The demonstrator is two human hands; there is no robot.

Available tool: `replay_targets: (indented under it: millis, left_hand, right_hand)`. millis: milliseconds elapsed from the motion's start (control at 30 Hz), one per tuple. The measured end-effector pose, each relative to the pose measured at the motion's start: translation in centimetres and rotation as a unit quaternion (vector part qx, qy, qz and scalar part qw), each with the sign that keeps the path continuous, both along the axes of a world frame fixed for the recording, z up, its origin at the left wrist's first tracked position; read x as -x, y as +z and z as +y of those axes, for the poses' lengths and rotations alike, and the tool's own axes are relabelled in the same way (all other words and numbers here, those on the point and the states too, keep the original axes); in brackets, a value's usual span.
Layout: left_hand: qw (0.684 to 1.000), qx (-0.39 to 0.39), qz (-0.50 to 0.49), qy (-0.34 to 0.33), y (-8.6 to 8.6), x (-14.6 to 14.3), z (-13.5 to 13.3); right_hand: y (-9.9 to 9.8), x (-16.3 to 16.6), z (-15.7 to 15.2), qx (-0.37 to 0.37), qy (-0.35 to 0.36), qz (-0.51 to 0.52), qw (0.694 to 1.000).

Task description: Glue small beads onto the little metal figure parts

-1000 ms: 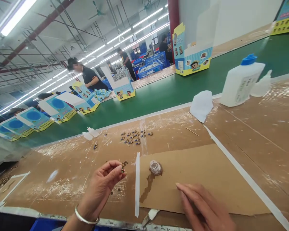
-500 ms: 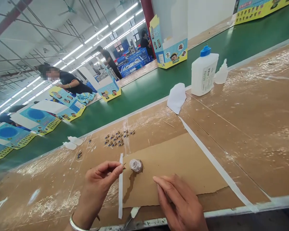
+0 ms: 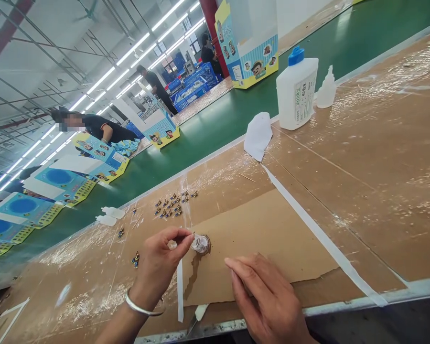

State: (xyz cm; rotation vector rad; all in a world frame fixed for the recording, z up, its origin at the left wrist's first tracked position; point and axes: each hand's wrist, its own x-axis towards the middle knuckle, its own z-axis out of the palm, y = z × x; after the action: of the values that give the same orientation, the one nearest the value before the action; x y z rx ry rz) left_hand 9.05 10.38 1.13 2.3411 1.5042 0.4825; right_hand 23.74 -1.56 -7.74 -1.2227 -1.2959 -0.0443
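Right hand (image 3: 268,298) lies flat, fingers together, palm down on the cardboard sheet (image 3: 272,239), holding nothing. Left hand (image 3: 163,260), bracelet on wrist, has thumb and forefinger pinched together at the small glue dish (image 3: 201,243); whatever tiny piece sits between the fingertips is too small to make out. The dish sits at the sheet's left edge, a dark wet streak running down from it. A white tape strip (image 3: 179,286) lies just beside it on the tabletop (image 3: 361,167).

One small figure (image 3: 135,259) lies left of the left hand, another (image 3: 121,232) further back. Beyond, a cluster of small figures (image 3: 174,203) is laid out in rows, looks like finished ones, so the gluing seems partly done; how many are left is not visible.

Further out: a white cloth (image 3: 257,135), big white bottle (image 3: 296,91) with blue cap, small squeeze bottle (image 3: 326,88). Then the green conveyor belt (image 3: 208,134) with printed display boxes (image 3: 249,45); other people work along the far side.
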Motion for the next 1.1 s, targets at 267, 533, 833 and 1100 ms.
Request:
replay_targets:
  millis: [267, 533, 833, 1100]
  left_hand:
    - [1.0, 0.006, 0.028, -0.012, 0.1, -0.4, -0.1]
    - [0.999, -0.006, 0.032, -0.032, 0.0, -0.7, -0.3]
    - [0.978, -0.022, -0.097, 0.185, 2.4, 4.8, -3.2]
    - [0.877, 0.03, -0.301, 0.373, -3.1, 13.6, -6.7]
  right_hand:
    - [0.2, 0.0, -0.1, 0.0, -0.01, -0.002, 1.0]
    - [0.1, -0.2, -0.1, 0.002, -0.003, -0.001, 1.0]
    - [-0.2, -0.7, -0.6, 0.001, -0.006, -0.023, 1.0]
    - [-1.6, -0.9, -0.8, 0.03, 0.032, -0.076, 0.996]
